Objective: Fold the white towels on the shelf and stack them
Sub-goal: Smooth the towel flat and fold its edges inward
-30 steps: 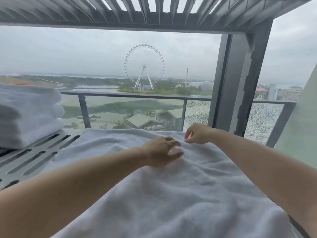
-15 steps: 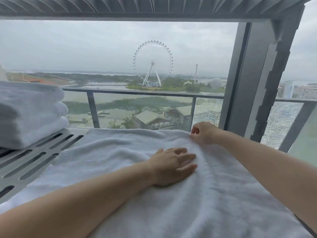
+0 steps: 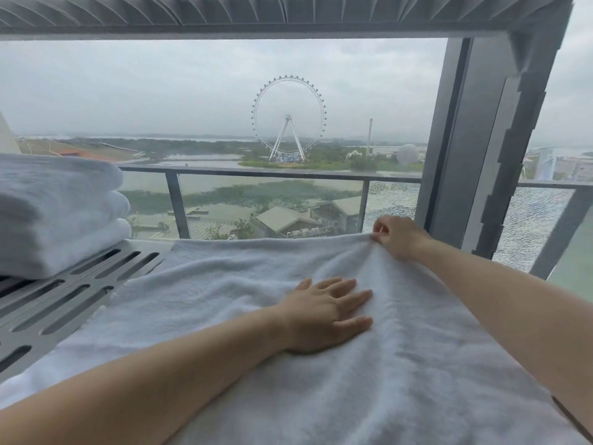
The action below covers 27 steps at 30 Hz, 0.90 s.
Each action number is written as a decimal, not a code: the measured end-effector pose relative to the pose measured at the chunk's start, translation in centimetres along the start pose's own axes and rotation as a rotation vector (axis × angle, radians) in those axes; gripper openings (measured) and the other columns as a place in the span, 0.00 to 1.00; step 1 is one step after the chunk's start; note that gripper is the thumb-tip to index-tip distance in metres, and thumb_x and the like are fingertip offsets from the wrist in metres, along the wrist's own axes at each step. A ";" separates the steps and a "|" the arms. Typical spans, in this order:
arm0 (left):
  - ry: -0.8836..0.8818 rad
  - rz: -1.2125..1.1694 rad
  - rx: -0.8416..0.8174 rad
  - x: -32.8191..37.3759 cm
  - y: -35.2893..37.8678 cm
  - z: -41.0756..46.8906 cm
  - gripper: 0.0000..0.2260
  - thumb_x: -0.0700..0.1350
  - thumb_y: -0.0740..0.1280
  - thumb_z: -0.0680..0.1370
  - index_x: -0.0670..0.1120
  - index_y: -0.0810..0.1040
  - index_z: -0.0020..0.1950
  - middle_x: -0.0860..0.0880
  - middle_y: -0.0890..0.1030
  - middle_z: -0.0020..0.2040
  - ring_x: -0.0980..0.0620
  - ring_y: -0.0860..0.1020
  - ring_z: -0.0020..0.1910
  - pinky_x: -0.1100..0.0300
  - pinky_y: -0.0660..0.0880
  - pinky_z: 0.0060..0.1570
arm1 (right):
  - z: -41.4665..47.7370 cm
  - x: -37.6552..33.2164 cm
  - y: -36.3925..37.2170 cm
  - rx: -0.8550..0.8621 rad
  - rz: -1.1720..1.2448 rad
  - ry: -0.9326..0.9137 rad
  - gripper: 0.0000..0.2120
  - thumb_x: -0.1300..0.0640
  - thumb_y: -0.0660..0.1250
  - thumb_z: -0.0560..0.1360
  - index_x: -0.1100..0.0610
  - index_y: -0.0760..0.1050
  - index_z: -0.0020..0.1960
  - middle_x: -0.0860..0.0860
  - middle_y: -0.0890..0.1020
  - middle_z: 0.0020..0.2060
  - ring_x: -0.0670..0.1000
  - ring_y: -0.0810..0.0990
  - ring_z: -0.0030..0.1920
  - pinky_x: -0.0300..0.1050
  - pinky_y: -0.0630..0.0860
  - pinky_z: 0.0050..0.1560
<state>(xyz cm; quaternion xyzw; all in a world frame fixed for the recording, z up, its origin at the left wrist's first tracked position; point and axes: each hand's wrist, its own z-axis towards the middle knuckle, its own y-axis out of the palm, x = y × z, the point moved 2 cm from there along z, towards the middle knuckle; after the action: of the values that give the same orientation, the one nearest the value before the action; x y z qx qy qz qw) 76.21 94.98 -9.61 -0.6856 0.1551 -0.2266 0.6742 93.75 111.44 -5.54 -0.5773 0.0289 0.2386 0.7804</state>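
A large white towel (image 3: 224, 293) lies spread over the slotted grey shelf (image 3: 64, 300), reaching from the near edge to the far edge. My left hand (image 3: 327, 313) lies flat on the towel's middle, fingers straight and spread, pressing the cloth down. My right hand (image 3: 396, 237) pinches the towel's far edge near the right corner, and creases fan out from the pinch toward my left hand. A stack of folded white towels (image 3: 54, 213) rests on the shelf at the far left.
An upper slatted shelf (image 3: 288, 11) hangs close overhead. A thick grey post (image 3: 475, 149) stands just right of my right hand. Behind the shelf is a window (image 3: 224, 107) with a balcony railing (image 3: 256, 172) outside. Bare shelf slots show between the stack and the spread towel.
My left hand went from curled on the towel to flat with fingers spread, pressing down. My right hand slid right along the far edge, still pinching it, pulling the cloth taut.
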 end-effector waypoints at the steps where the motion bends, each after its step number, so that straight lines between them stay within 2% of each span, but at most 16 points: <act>1: 0.005 0.005 -0.009 0.1 0.0 0.0 0.26 0.62 0.47 0.79 0.59 0.47 0.76 0.53 0.48 0.77 0.56 0.45 0.75 0.46 0.42 0.73 | 0.1 0.1 -0.3 -0.002 -0.045 -0.006 0.03 0.52 0.62 0.76 0.50 0.73 0.46 0.50 0.79 0.47 0.52 0.76 0.46 0.44 0.67 0.44; 4: 0.008 0.001 -0.014 0.2 -0.2 0.0 0.25 0.62 0.47 0.79 0.58 0.48 0.76 0.53 0.48 0.77 0.57 0.44 0.75 0.46 0.41 0.73 | -0.2 0.1 0.3 0.008 -0.202 -0.062 0.05 0.49 0.63 0.76 0.49 0.73 0.48 0.48 0.78 0.51 0.53 0.75 0.52 0.50 0.66 0.53; 6: 0.004 -0.018 -0.005 -0.1 -0.2 -0.1 0.25 0.62 0.48 0.79 0.60 0.49 0.75 0.54 0.48 0.77 0.57 0.44 0.75 0.45 0.40 0.72 | -0.7 0.4 1.0 0.104 -0.205 -0.096 0.10 0.47 0.64 0.75 0.51 0.74 0.52 0.48 0.76 0.53 0.54 0.74 0.55 0.52 0.67 0.56; 8: -0.010 -0.026 0.002 -0.8 -0.3 0.1 0.25 0.63 0.48 0.79 0.61 0.49 0.75 0.54 0.49 0.77 0.57 0.44 0.75 0.42 0.39 0.72 | -1.4 0.8 0.9 0.293 -0.064 -0.119 0.10 0.48 0.62 0.76 0.54 0.74 0.50 0.50 0.76 0.50 0.54 0.75 0.50 0.47 0.69 0.47; 10: -0.040 -0.026 -0.010 -1.8 -0.4 0.4 0.25 0.63 0.48 0.78 0.62 0.49 0.75 0.55 0.48 0.77 0.57 0.43 0.75 0.41 0.40 0.72 | -2.5 2.1 0.7 0.386 0.067 -0.121 0.07 0.51 0.60 0.76 0.53 0.70 0.41 0.50 0.76 0.43 0.52 0.75 0.41 0.43 0.66 0.38; 12: -0.073 -0.029 -0.046 -2.8 -0.5 1.1 0.25 0.64 0.47 0.78 0.63 0.48 0.74 0.56 0.47 0.77 0.56 0.43 0.75 0.41 0.41 0.72 | -3.7 3.6 1.0 0.259 0.102 -0.123 0.07 0.52 0.60 0.75 0.49 0.67 0.38 0.46 0.74 0.39 0.52 0.74 0.40 0.43 0.65 0.36; 13: -0.090 -0.025 -0.061 -3.1 -0.6 1.5 0.25 0.65 0.46 0.78 0.64 0.47 0.74 0.56 0.46 0.77 0.55 0.43 0.75 0.40 0.41 0.71 | -4.2 4.2 1.3 0.136 0.102 -0.126 0.06 0.50 0.59 0.75 0.47 0.69 0.40 0.44 0.74 0.41 0.51 0.75 0.44 0.42 0.67 0.40; 14: -0.108 -0.019 -0.074 -3.4 -0.7 2.1 0.25 0.66 0.46 0.77 0.65 0.47 0.74 0.56 0.45 0.77 0.54 0.43 0.75 0.39 0.41 0.71 | -4.5 4.8 1.6 0.006 0.104 -0.125 0.05 0.48 0.58 0.76 0.46 0.71 0.44 0.44 0.75 0.46 0.51 0.74 0.51 0.43 0.68 0.47; 15: -0.128 -0.014 -0.084 -3.7 -0.8 2.5 0.25 0.67 0.45 0.76 0.66 0.46 0.73 0.56 0.45 0.77 0.53 0.43 0.76 0.37 0.40 0.70 | -4.7 5.2 1.8 -0.113 0.088 -0.109 0.09 0.46 0.56 0.78 0.45 0.72 0.53 0.45 0.74 0.55 0.51 0.71 0.60 0.46 0.66 0.57; 16: -0.147 -0.009 -0.090 -3.8 -0.8 3.0 0.26 0.68 0.45 0.76 0.67 0.46 0.73 0.56 0.44 0.77 0.52 0.43 0.76 0.36 0.40 0.69 | -4.8 5.5 1.9 -0.211 0.056 -0.078 0.16 0.44 0.53 0.79 0.45 0.70 0.63 0.47 0.70 0.65 0.50 0.65 0.68 0.49 0.61 0.66; 17: -0.163 -0.003 -0.090 -4.0 -0.8 3.3 0.26 0.69 0.45 0.75 0.68 0.45 0.72 0.56 0.44 0.77 0.51 0.43 0.76 0.35 0.40 0.69 | -4.9 5.6 2.0 -0.284 0.008 -0.044 0.21 0.42 0.49 0.79 0.46 0.63 0.70 0.47 0.63 0.72 0.48 0.57 0.73 0.52 0.53 0.72; 18: -0.169 0.003 -0.084 -4.2 -0.8 3.5 0.26 0.70 0.44 0.74 0.68 0.45 0.72 0.56 0.44 0.77 0.51 0.43 0.76 0.34 0.39 0.69 | -4.8 5.5 2.0 -0.332 -0.045 -0.024 0.24 0.40 0.47 0.79 0.45 0.56 0.74 0.46 0.56 0.75 0.47 0.51 0.74 0.55 0.48 0.73; 20: -0.157 -0.002 -0.060 -4.6 -0.6 3.6 0.26 0.70 0.44 0.74 0.69 0.45 0.71 0.57 0.44 0.77 0.51 0.44 0.76 0.34 0.39 0.68 | -4.7 5.2 1.9 -0.379 -0.142 0.002 0.27 0.37 0.43 0.78 0.43 0.49 0.75 0.45 0.50 0.76 0.46 0.46 0.75 0.59 0.42 0.73; 22: -0.142 -0.014 -0.035 -4.9 -0.5 3.4 0.26 0.70 0.44 0.74 0.69 0.45 0.71 0.57 0.45 0.77 0.52 0.44 0.76 0.34 0.38 0.68 | -4.9 4.4 1.5 -0.352 -0.220 0.007 0.27 0.37 0.42 0.78 0.43 0.49 0.75 0.44 0.50 0.76 0.46 0.46 0.75 0.57 0.40 0.72; 25: -0.129 -0.005 -0.026 -4.8 -0.8 3.2 0.25 0.68 0.45 0.75 0.67 0.47 0.72 0.56 0.46 0.77 0.53 0.45 0.76 0.35 0.39 0.69 | -5.5 2.0 1.8 -0.241 -0.022 -0.051 0.27 0.39 0.47 0.78 0.48 0.56 0.74 0.46 0.57 0.75 0.46 0.54 0.74 0.48 0.49 0.72; 27: -0.135 0.053 -0.012 -4.5 -1.2 2.9 0.25 0.67 0.45 0.76 0.65 0.48 0.73 0.55 0.47 0.77 0.53 0.45 0.76 0.34 0.39 0.69 | -6.3 0.6 2.7 -0.321 -0.012 -0.154 0.27 0.37 0.47 0.78 0.46 0.55 0.74 0.46 0.56 0.75 0.46 0.53 0.74 0.46 0.48 0.72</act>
<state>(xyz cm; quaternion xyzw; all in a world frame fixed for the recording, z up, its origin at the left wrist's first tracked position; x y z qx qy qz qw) 73.82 99.86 -8.84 -0.6990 0.1288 -0.1610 0.6848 94.65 106.46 -10.18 -0.6748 -0.0728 0.2788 0.6794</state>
